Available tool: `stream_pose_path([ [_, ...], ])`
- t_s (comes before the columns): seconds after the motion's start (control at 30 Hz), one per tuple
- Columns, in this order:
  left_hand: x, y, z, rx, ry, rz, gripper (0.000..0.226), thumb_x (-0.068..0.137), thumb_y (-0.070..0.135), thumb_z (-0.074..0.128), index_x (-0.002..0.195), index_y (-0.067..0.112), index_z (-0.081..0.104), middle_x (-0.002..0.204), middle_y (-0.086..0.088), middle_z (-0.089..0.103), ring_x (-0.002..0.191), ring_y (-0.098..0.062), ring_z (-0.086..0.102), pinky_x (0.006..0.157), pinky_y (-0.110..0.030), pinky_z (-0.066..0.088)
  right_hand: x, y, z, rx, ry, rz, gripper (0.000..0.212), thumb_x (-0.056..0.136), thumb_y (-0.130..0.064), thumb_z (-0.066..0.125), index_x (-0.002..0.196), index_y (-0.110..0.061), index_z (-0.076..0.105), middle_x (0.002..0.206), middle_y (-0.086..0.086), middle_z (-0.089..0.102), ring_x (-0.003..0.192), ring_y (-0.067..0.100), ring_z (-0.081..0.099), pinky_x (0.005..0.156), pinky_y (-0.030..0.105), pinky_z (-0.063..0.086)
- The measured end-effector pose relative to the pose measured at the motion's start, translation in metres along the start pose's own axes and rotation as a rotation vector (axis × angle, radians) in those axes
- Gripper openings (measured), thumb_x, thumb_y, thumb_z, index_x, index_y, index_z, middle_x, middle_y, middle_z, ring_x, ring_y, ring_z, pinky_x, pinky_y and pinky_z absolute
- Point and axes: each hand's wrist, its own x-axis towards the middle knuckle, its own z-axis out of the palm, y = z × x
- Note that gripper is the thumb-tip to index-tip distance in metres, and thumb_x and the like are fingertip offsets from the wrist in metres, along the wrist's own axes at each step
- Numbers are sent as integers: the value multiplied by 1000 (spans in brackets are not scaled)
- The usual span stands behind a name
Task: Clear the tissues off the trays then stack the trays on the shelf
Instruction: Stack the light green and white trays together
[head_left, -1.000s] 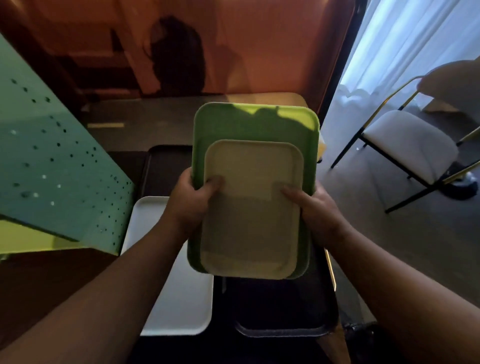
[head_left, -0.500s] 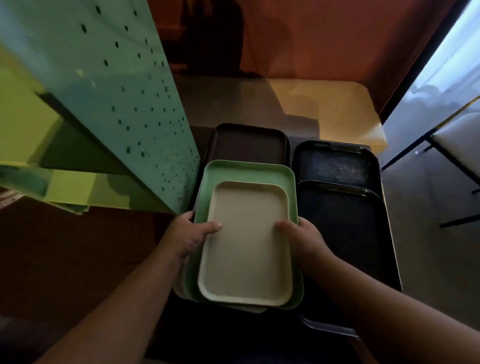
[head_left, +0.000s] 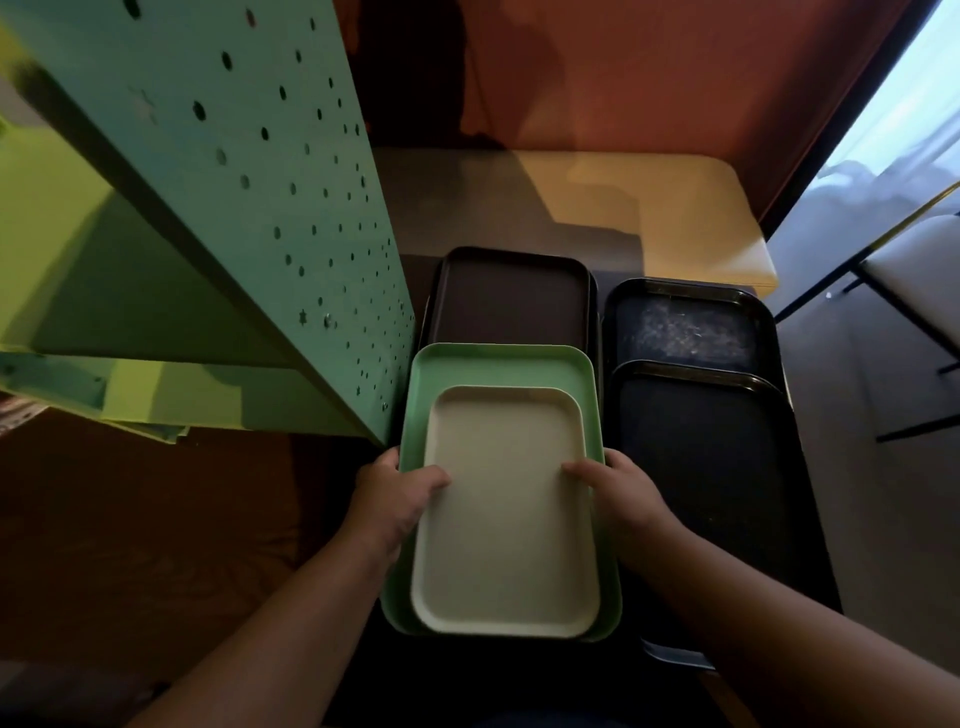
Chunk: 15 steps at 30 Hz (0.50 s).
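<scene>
Since the earlier frame the view has dipped and the held trays have come lower and closer, over the dark trays below. In the head view, the left hand (head_left: 393, 496) and right hand (head_left: 616, 492) each clamp a long edge of the cream tray (head_left: 506, 514), nested in the green tray (head_left: 498, 364), thumbs on top. Both look like stiff, smooth moulded plastic with rounded corners and raised rims: probably light but slippery, so gripping under the rims at mid-length suits them. The black trays (head_left: 696, 457) look matte and scuffed. The perforated green shelf (head_left: 270, 171) stands to the left.
</scene>
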Motion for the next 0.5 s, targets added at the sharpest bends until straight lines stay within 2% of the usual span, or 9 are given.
stream_pose_path([
  [0.07,-5,7,-2,0,-15,-6,68,73,24,74,138,11,57,113,-12,71,97,-31,70,87,-51,59,0,-1,2,18,-3,-1,50,93,-15,68,139,-7,52,119,16,67,102,34,69,77,46,60],
  [0.1,-6,8,-3,1,-15,-10,67,74,23,74,137,11,57,113,-12,72,97,-31,69,89,-51,58,0,-1,2,21,-2,-3,50,93,-15,68,140,-7,52,119,16,67,102,34,69,79,47,60],
  [0.2,-6,8,-5,10,-19,-18,87,59,34,76,140,12,54,117,-11,71,100,-31,69,91,-52,57,-2,0,2,34,3,-10,53,93,-13,67,143,-11,50,121,15,66,105,35,69,90,56,58],
  [0.23,-7,7,-5,11,-20,-18,85,60,33,76,140,12,55,116,-11,72,100,-31,69,90,-52,58,-2,0,1,44,3,-18,54,93,-11,67,144,-13,49,124,14,65,107,35,68,92,57,56],
  [0.3,-6,6,-6,27,-13,6,85,61,35,76,140,13,55,118,-10,71,101,-31,69,90,-52,58,-3,-2,-2,41,-5,-39,58,93,-9,66,146,-16,45,130,12,61,110,33,65,94,55,55],
  [0.4,-5,8,-3,70,-15,39,105,45,46,72,144,17,50,127,-9,68,107,-31,67,92,-51,57,-6,-5,-6,50,-11,-64,66,92,-6,66,151,-20,40,133,8,57,111,30,63,94,53,55],
  [0.5,-8,18,1,97,-24,55,98,51,37,73,143,16,51,124,-10,69,103,-30,69,91,-49,58,-10,-11,-14,94,-17,-71,69,88,-4,69,151,-18,42,131,12,61,110,33,66,93,55,55],
])
